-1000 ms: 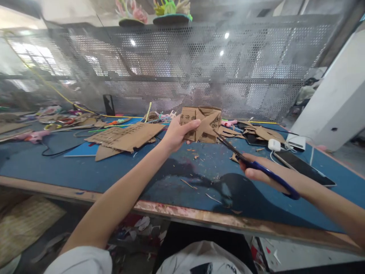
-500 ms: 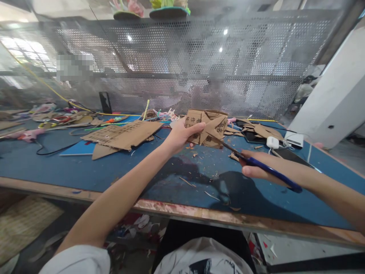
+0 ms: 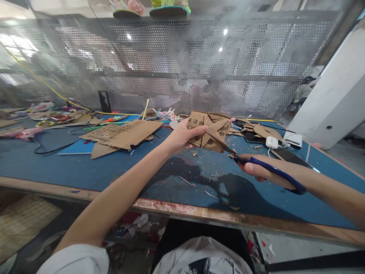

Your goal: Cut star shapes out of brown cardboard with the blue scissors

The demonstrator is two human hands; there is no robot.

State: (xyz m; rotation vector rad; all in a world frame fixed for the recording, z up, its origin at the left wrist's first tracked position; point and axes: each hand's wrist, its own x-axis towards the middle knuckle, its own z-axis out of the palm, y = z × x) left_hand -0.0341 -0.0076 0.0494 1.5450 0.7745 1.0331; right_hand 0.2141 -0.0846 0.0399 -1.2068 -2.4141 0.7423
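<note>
My left hand (image 3: 182, 135) pinches a small piece of brown cardboard (image 3: 209, 131) by its left side, thumb on top, above the table. Dark printed characters show on the cardboard, and a star-like shape stands out on its face. My right hand (image 3: 253, 167) is closed around the blue handles of a pair of scissors (image 3: 273, 173). Their blades point up and left and meet the lower right edge of the cardboard; how far they are apart I cannot make out.
On the blue table (image 3: 159, 182) lie small cardboard scraps. Larger cardboard sheets (image 3: 125, 133) rest at left, with a pink glue gun (image 3: 24, 134) beyond. Cardboard offcuts (image 3: 262, 131), a white charger (image 3: 272, 142) and a dark tablet (image 3: 293, 158) lie at right. Perforated metal panels (image 3: 171, 68) stand behind.
The cardboard has shifted slightly right and tilted a little in my left hand. The scissors and my right hand have moved slightly, the blades staying at the cardboard's edge.
</note>
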